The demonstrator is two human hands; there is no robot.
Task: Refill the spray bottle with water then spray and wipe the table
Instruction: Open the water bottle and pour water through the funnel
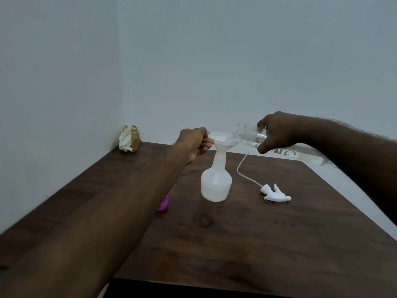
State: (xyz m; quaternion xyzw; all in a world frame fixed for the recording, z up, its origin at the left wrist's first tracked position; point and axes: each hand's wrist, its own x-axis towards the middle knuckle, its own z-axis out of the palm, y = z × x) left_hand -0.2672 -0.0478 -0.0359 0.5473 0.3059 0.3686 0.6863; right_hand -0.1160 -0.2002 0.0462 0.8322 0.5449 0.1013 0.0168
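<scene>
A: Left arm [107, 211] stretched out: why?
B: Left hand [193, 140] pinches the funnel [223, 139], steadying it in the spray bottle [216, 183] on the table [257, 244]. Right hand [277, 132], fingers wrapped round the water bottle [253, 136], tips it over the funnel.

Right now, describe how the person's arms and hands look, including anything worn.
The left hand and right hand are bare: no gloves, rings or watch in view. Both forearms are uncovered, with no sleeve showing up to the picture's edge. Fine hair shows along the right forearm.

Grey lettering on water bottle [300, 155]: only "e" legible.
</scene>
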